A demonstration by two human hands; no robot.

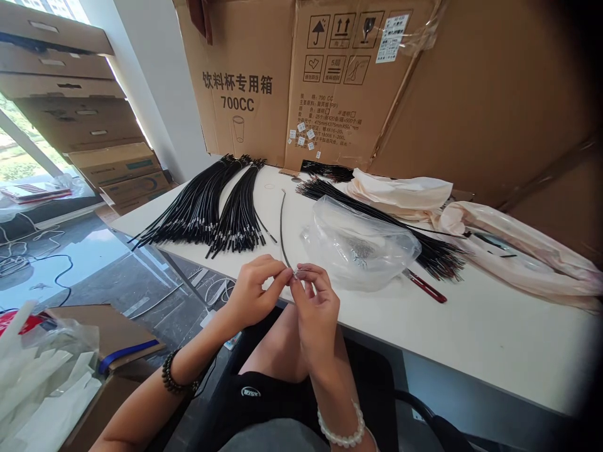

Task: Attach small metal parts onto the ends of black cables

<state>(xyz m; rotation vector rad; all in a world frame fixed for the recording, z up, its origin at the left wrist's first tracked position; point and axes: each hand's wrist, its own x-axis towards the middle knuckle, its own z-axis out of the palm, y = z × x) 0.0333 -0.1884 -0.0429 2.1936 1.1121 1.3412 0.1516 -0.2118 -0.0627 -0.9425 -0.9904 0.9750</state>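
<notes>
Head camera view, straight down over the lap: the left hand (259,290) pinches a single black cable (282,232) close to its near end, thumb against forefinger. Opposite it, the right hand (316,307) is closed in a fingertip pinch at a small bright piece (296,275) on that end, its remaining fingers curled; the piece is too small for me to make out. Both grips sit nearly touching, I'd say because such a tiny part needs steadying from either side. They meet just off the front edge of the white table (471,339), while the rest of the cable runs away over the tabletop, perhaps to keep its length out of the way.

Left of it lie two fanned cable bundles, the outer one (193,201) and the inner one (240,210), their silvery-marked ends facing the sitter, probably for easy reach. To the right, a clear plastic bag (325,220) with small metallic bits inside rests against another dark bundle (436,254), handy for the right hand. Beside them is a red-handled tool (428,287). Farther back, tall cardboard (245,37) stands like a screen, small white stickers (302,127) stuck on it.
</notes>
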